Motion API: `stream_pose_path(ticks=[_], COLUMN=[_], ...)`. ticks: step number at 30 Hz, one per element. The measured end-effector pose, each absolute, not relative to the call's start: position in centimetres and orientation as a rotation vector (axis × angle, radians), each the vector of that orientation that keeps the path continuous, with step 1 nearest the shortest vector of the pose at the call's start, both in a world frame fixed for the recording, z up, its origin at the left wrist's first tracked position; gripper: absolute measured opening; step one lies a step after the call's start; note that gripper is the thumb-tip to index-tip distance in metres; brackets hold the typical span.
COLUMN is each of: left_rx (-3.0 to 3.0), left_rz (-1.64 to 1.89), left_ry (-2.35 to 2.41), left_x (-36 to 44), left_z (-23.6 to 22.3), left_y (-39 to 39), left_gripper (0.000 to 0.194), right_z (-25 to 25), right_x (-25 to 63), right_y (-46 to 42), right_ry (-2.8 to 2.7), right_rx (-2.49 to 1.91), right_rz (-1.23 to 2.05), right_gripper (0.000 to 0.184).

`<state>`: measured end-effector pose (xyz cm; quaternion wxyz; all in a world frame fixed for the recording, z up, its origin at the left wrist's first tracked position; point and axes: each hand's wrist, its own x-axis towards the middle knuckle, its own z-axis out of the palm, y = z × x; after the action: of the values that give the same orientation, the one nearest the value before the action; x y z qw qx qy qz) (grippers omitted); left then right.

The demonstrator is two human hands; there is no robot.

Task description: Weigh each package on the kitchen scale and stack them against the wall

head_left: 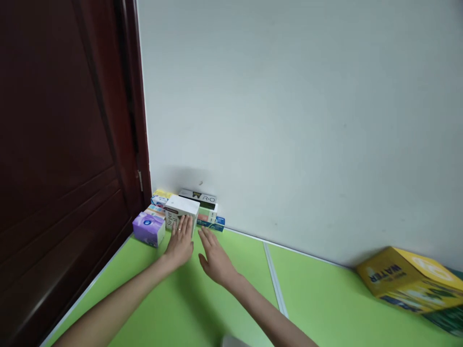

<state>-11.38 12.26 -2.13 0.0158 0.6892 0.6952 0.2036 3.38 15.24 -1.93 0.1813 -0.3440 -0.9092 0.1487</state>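
Observation:
A white box (183, 204) with dark lettering stands among other small boxes in the corner by the wall. Against its front face lies my left hand (181, 243), fingers stretched out flat. My right hand (216, 258) is just right of the white box, fingers extended and thumb apart, holding nothing; whether its fingertips touch the box I cannot tell. To the left sits a purple box (149, 229). Behind and right are a black-and-white box (198, 195), a green-and-pink box (207, 215) and a low blue box (216, 224). A yellow-topped box (161, 193) is at the back left.
A dark red wooden door (58, 168) borders the left side. The pale wall (289, 120) rises behind the green surface (242, 255), which a light strip (275, 279) crosses. At the right lies a yellow carton (412, 279) marked WATER. A grey object (233, 341) shows at the bottom edge.

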Motion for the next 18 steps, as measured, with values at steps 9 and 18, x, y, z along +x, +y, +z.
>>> stream_pose_path(ticks=[9, 18], left_rx=[2.206, 2.238], left_rz=[0.625, 0.565], left_ry=[2.43, 2.448], left_x=[-15.4, -16.2], left_z=[-2.6, -4.0], left_y=[18.2, 16.5], left_gripper=[0.073, 0.064], right_z=[-3.0, -2.2], right_x=[-3.4, -3.4], right_y=[22.8, 23.0], right_ry=[-2.483, -2.454], right_rx=[-1.007, -0.93], right_rz=[0.009, 0.102], right_gripper=[0.069, 0.031])
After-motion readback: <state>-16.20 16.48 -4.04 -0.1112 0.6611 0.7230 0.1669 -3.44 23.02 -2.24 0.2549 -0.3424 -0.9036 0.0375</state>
